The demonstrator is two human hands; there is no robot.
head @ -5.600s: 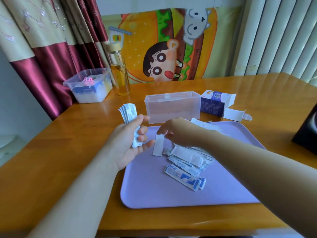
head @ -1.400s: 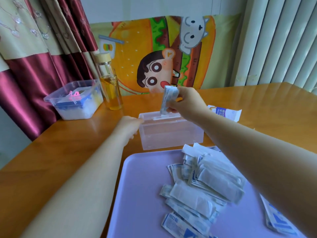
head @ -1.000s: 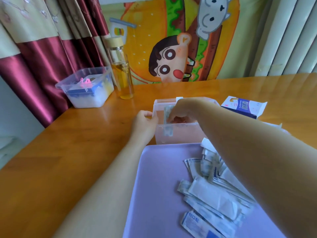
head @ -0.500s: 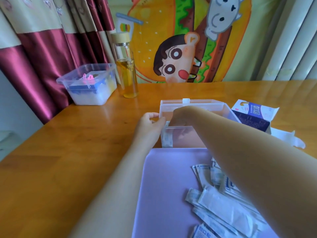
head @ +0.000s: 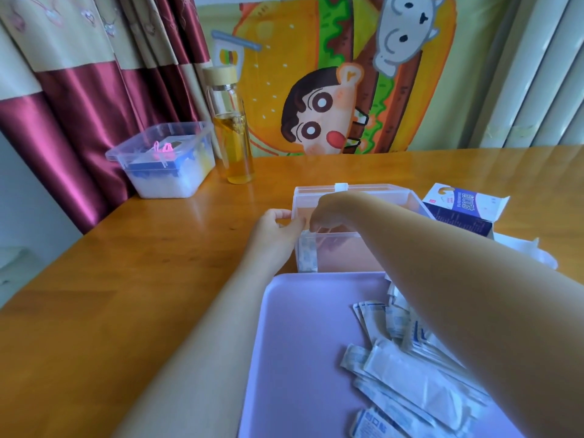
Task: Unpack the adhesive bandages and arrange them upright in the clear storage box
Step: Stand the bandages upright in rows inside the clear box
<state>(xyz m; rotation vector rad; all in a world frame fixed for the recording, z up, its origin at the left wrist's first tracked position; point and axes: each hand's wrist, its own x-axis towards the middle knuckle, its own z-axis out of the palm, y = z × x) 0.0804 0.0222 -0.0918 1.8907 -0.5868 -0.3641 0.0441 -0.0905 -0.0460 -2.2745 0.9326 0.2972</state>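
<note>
- Orange-brown varnished wooden counter (head: 142, 279), under everything listed below.
- Flat lilac plastic tray (head: 300, 343), rounded corners, at near edge of counter; far rim just beside front wall of the box.
- Clear rectangular plastic storage box (head: 347, 257), open at top, white clasp at middle of far rim; mid-counter, just beyond the tray.
- Loose heap of white-and-blue paper-wrapped adhesive bandages (head: 410, 374), lying flat and overlapping on right half of tray, partly hidden by right forearm.
- Lidded translucent plastic tub (head: 164, 165), blue and white contents, far left on counter, next to maroon curtain (head: 79, 128).
- Opened blue-and-white cardboard carton (head: 461, 213), flaps out, on counter just right of storage box.
- Tall glass bottle (head: 232, 134), pale wooden cap, amber liquid in lower part, upright just right of tub.
- Right hand (head: 331, 213), reaching into left end of storage box, fingers bent downward, tips at top edge of the standing bandages; pinched or merely touched, cannot tell.
- Left hand (head: 275, 229), outside left end of storage box, thumb and curled fingers gripping that end wall at the rim.
- Small stack of wrapped bandages (head: 308, 257), standing upright inside storage box against left end wall, visible through front wall.
</note>
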